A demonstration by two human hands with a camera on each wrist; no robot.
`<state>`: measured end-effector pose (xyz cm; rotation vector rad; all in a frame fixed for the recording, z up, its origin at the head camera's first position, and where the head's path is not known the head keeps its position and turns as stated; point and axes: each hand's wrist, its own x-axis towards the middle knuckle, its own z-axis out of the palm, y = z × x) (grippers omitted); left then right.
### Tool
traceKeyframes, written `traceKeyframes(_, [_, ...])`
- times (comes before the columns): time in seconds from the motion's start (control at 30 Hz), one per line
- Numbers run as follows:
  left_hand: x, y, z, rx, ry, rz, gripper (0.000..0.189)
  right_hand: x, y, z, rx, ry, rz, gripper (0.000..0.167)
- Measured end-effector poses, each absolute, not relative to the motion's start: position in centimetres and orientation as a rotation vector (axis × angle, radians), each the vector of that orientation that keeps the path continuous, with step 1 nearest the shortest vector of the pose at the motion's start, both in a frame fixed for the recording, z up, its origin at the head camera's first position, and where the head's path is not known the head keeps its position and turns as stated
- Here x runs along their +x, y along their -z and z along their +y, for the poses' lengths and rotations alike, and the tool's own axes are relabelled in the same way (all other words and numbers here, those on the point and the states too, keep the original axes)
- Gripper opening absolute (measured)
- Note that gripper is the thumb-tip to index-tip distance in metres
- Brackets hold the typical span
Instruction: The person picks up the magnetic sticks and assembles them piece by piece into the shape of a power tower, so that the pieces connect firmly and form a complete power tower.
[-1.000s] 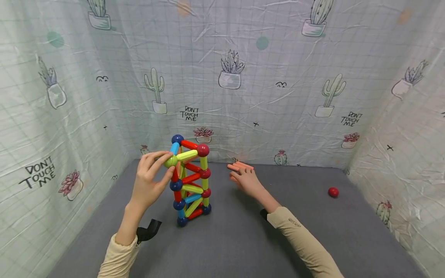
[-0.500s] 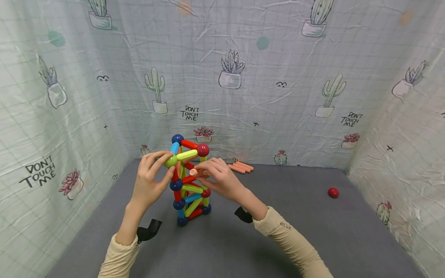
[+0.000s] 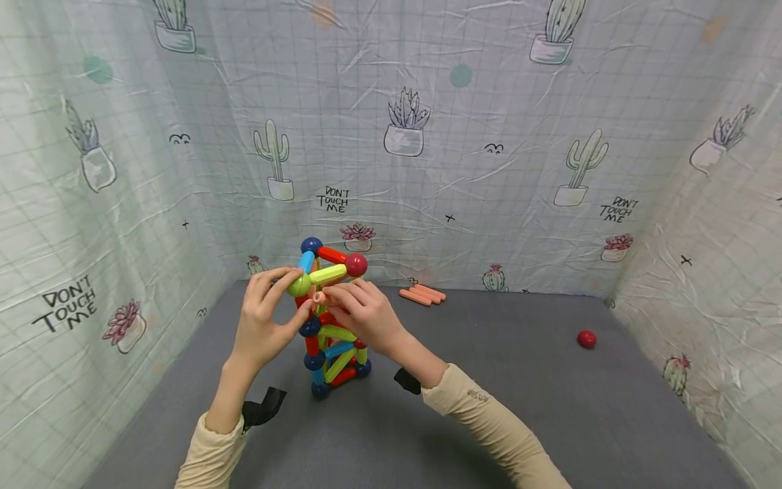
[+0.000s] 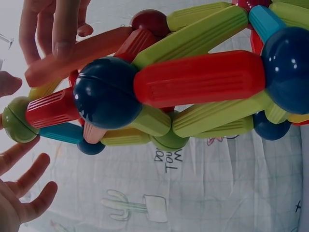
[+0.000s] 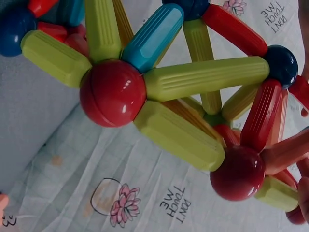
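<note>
A tall tower of coloured magnetic rods and balls stands on the dark tabletop. My left hand pinches the lime green ball at its near top corner. An orange magnetic rod is pinched in my right hand, just below that ball and close to the left thumb. In the left wrist view the orange rod slants across the tower's upper storey. One end of the orange rod meets a dark red ball in the right wrist view. My right hand hides part of the tower's right side.
Three orange rods lie side by side near the back of the table. A red ball rests far to the right. Cactus-printed sheeting walls the table at the back and both sides.
My right hand has come from the rods at the back of the table leftward to the tower, bringing one orange rod. The left hand stays at the lime green ball.
</note>
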<state>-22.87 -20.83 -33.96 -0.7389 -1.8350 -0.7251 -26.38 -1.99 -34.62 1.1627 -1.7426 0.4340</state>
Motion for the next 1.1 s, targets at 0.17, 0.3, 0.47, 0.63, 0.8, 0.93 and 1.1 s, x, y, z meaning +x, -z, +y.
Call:
traceKeyframes(0.17, [-23.0, 34.2, -20.6, -0.731, 0.719, -1.822, 0.047, -26.3, 34.5, -2.7, 1.076, -0.381, -1.724, 0.032])
traceKeyframes(0.3, [-23.2, 34.3, -20.5, -0.704, 0.704, -1.812, 0.044, -26.3, 34.5, -3.0, 1.038, -0.388, -1.734, 0.029])
traceKeyframes(0.47, [-23.5, 34.3, -20.2, -0.659, 0.671, -1.807, 0.043, -26.4, 34.7, -3.1, 1.055, -0.432, -1.743, 0.029])
traceKeyframes(0.63, [-23.5, 34.4, -19.8, -0.639, 0.612, -1.810, 0.046, -26.8, 35.0, -2.9, 1.069, -0.470, -1.717, 0.029])
traceKeyframes(0.8, [-23.4, 34.4, -19.8, -0.653, 0.561, -1.790, 0.042, -26.9, 35.2, -2.9, 1.090, -0.499, -1.684, 0.029])
traceKeyframes(0.93, [-23.3, 34.5, -19.9, -0.643, 0.563, -1.804, 0.042, -27.0, 35.3, -2.4, 1.113, -0.569, -1.657, 0.024])
traceKeyframes(1.1, [-23.2, 34.5, -20.1, -0.654, 0.581, -1.835, 0.044, -29.0, 36.5, -0.1, 1.055, -0.841, -1.552, 0.015])
